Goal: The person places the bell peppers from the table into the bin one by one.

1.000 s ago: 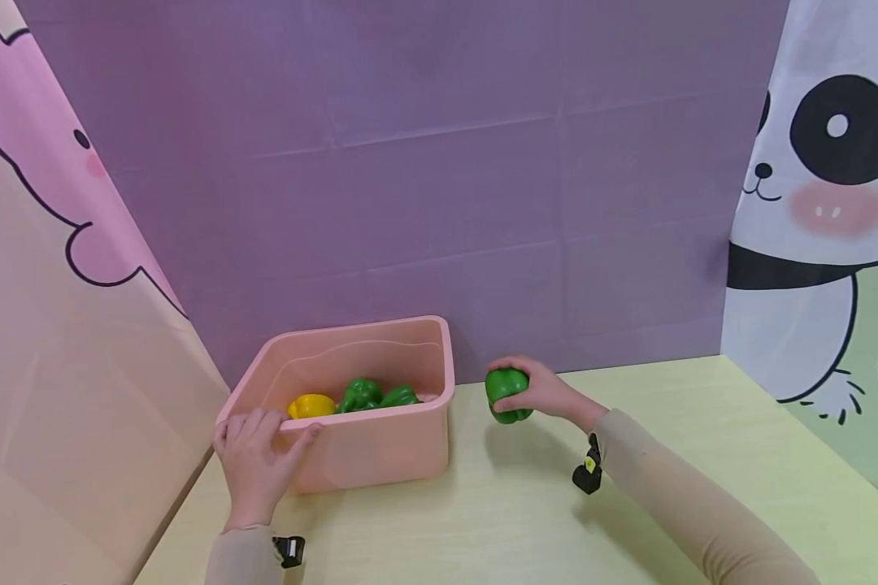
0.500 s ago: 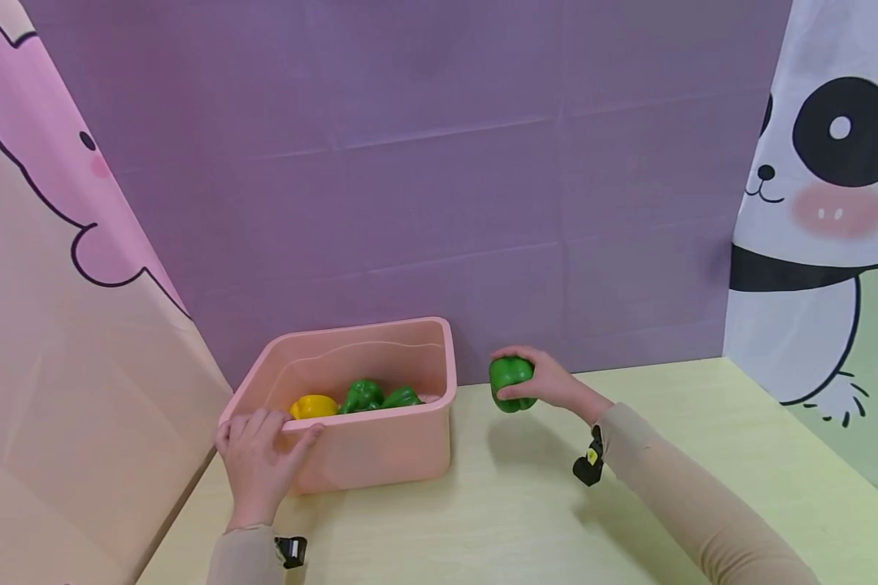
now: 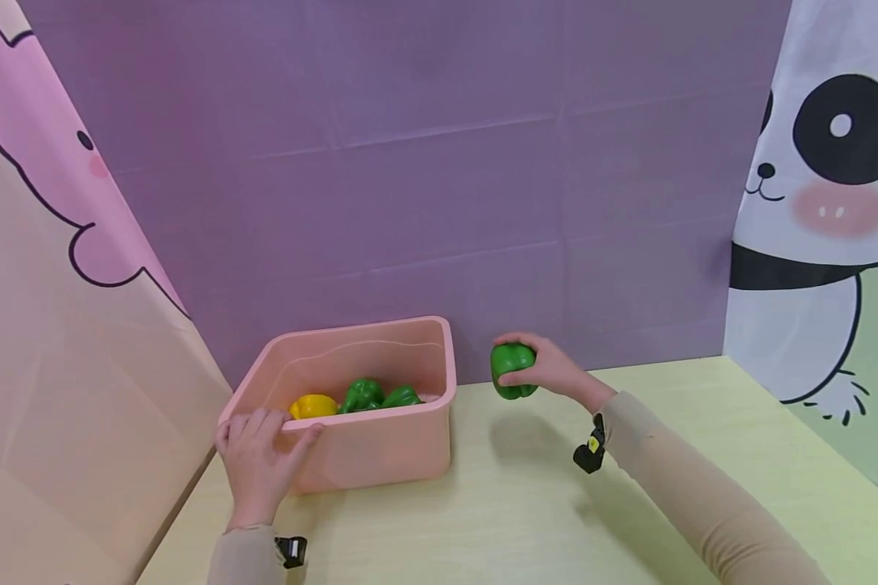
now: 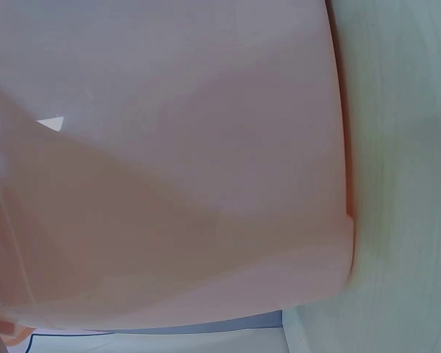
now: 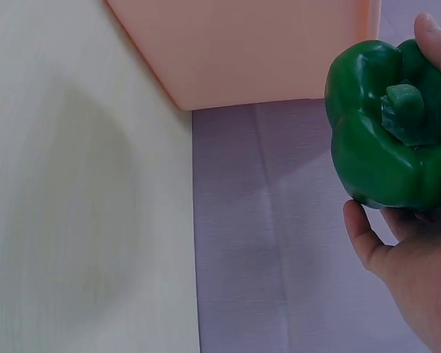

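A green bell pepper (image 3: 507,363) is held in the air by my right hand (image 3: 558,371), to the right of a pink plastic bin (image 3: 380,448). Thumb and fingers wrap round its sides, and the right wrist view shows the stem end of the bell pepper (image 5: 371,162) facing the camera. My left hand (image 3: 254,465) grips the bin's near rim at the left corner, fingers over the edge and thumb along the outside. Inside the bin lie a yellow pepper (image 3: 313,406) and green peppers (image 3: 362,393), their lower parts hidden by the front wall. Mostly bin wall (image 4: 206,147) fills the left wrist view.
The bin stands on a pale wooden table (image 3: 497,520), close to a purple cloth backdrop (image 3: 439,203). Printed panels rise at the left (image 3: 66,366) and at the right (image 3: 797,325). The pepper's shadow falls on the tabletop below it.
My right hand has raised the bell pepper steadily, with a slight shift to the right. The left hand, the bin and the peppers inside stay where they were.
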The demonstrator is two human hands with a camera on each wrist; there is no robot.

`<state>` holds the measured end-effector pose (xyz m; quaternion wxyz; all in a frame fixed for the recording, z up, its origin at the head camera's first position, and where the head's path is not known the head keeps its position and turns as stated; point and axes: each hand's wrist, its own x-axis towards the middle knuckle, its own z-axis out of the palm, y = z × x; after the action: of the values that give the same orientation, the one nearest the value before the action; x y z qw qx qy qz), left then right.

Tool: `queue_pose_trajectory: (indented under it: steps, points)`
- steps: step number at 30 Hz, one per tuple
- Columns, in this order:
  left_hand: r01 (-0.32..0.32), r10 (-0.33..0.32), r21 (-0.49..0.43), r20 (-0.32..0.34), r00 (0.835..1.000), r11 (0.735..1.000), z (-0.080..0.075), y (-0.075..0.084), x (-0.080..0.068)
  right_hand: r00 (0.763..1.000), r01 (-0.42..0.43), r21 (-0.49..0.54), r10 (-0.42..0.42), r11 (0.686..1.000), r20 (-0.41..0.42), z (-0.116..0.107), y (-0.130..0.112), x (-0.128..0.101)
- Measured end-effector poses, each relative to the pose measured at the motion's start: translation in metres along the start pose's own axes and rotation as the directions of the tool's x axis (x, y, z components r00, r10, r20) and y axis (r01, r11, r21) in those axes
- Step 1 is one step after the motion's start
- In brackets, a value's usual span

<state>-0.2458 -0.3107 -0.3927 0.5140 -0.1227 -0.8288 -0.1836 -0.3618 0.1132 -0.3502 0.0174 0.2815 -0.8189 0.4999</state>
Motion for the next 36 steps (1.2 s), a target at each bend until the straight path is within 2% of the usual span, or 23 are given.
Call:
queue_pose_trajectory:
  steps: [13,36]
  points:
    - [-0.003,0.004,0.003,-0.014,1.0,1.0,-0.001,-0.001,-0.001,1.0,0.021,-0.008,-0.021,1.0,0.0,-0.005,-0.014,0.004]
    - [0.007,-0.007,0.002,-0.001,1.0,1.0,-0.002,0.002,0.0,0.999,0.05,-0.007,-0.05,0.999,0.004,-0.006,-0.023,0.014]
